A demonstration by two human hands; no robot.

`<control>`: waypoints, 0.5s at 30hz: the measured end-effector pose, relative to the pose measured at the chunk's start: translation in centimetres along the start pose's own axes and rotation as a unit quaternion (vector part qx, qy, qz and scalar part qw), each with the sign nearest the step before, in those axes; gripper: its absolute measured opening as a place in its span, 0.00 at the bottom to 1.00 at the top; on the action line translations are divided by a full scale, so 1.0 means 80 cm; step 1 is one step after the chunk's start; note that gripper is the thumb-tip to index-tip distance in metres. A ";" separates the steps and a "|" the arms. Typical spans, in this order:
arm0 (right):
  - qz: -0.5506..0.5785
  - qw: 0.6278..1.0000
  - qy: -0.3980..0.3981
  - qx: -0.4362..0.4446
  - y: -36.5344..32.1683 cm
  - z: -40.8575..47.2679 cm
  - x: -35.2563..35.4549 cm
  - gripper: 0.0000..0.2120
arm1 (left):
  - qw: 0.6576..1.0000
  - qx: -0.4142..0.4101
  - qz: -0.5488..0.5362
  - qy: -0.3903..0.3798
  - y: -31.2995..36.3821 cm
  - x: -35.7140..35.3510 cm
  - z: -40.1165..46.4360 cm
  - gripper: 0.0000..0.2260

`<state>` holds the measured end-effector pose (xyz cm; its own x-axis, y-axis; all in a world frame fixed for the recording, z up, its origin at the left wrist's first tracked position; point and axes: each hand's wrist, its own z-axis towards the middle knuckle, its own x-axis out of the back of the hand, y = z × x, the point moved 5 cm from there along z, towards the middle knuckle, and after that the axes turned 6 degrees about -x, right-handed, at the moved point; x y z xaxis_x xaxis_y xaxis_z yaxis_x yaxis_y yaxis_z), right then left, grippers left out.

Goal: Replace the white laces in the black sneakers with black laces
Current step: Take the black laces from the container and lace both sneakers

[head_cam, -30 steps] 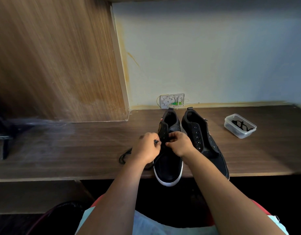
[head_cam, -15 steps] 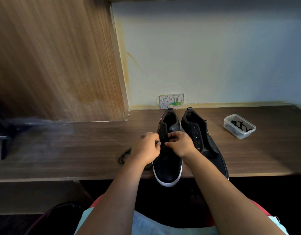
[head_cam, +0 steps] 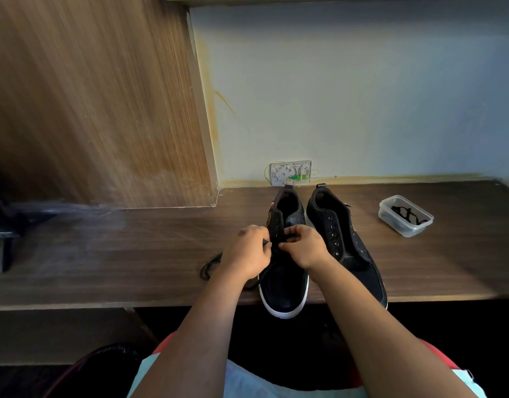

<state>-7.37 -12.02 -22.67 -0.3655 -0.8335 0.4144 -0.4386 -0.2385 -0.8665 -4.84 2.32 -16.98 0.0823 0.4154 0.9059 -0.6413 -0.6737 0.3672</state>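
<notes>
I am sitting at the wooden worktop (head_cam: 104, 254) with both black sneakers in front of me, toes pointing toward me. The left sneaker (head_cam: 285, 285) is lying with its white-edged toe poking just past the front edge of the worktop, and the right sneaker (head_cam: 348, 248) is lying just beside it, its eyelets bare and its tongue open.

My left hand (head_cam: 247, 255) is curling into a tight grip at the left side of the left sneaker's eyelet row, and a short black lace tip is sticking out between my fingers; I am pinching the black lace (head_cam: 210, 265) there. The rest of that lace is trailing off to the left of my wrist and looping on the worktop. My right hand (head_cam: 303, 247) is pressing against the right side of the same eyelet row, with its thumb and fingers (head_cam: 290, 232) curling in a narrow grip on the sneaker's upper edge; whether a lace end is also sitting in that grip, I cannot tell.

Well apart to the right, a clear plastic container (head_cam: 405, 216) is sitting on the worktop with another black lace coiling inside it. Against the wall behind the sneakers, a small white wall box (head_cam: 290, 172) with a green part is sitting low, just above the worktop.
</notes>
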 end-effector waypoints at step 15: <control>0.004 1.000 -0.009 0.020 -0.001 0.001 0.006 0.10 | 0.997 0.041 -0.061 0.007 -0.016 -0.022 0.002 0.04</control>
<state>-7.42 -12.42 -22.45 -0.3529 -0.8444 0.4031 -0.4025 -0.2519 -0.8801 -4.01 2.37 -19.00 0.1455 0.5061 0.8501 -0.5628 -0.6644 0.4918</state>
